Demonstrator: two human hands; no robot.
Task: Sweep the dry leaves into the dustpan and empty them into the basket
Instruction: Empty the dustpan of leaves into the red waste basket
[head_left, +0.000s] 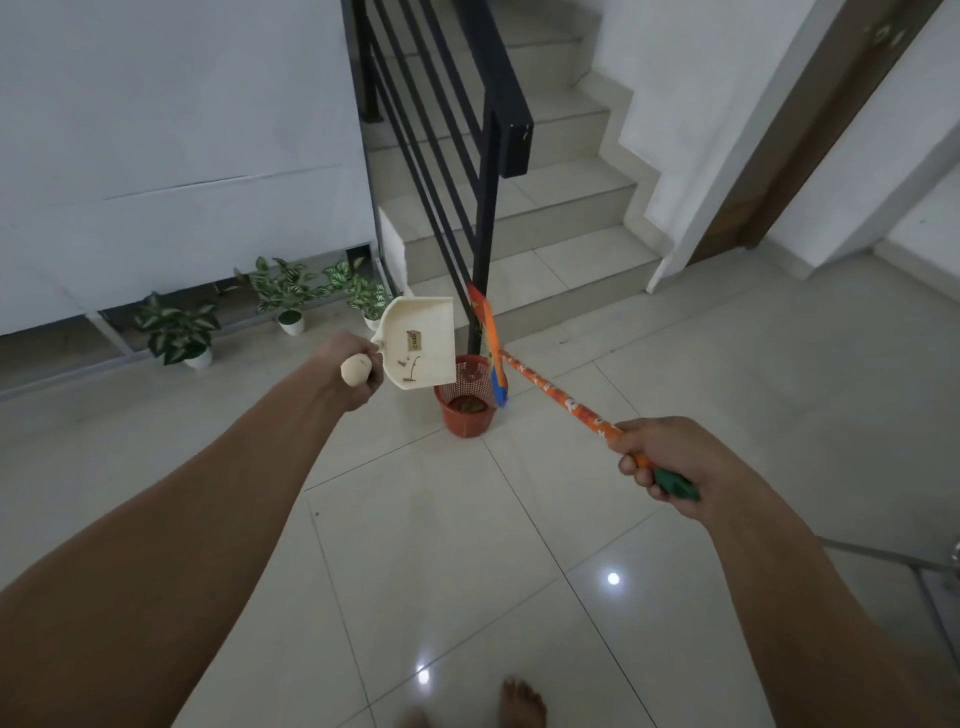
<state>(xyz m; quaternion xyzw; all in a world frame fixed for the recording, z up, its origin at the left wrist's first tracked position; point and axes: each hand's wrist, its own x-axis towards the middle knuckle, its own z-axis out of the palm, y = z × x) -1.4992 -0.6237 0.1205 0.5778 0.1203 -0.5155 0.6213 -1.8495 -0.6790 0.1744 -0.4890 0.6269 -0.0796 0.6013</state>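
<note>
- Left grip (347, 378) curls round the handle of the cream dustpan (422, 340), tilted just above the basket (466, 422).
- Basket on the floor (467, 545) holds the dry leaves (467, 404).
- Right grip (660, 462) clasps the orange broom (563, 404), head by the basket.

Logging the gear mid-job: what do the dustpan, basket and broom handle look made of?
Dustpan: seemingly cream plastic, smooth moulded walls, matt. Basket: red plastic by the look, upper wall a moulded mesh, lower part solid. Broom handle: glossy orange patterned covering, probably printed film; the core underneath cannot be told.
</note>
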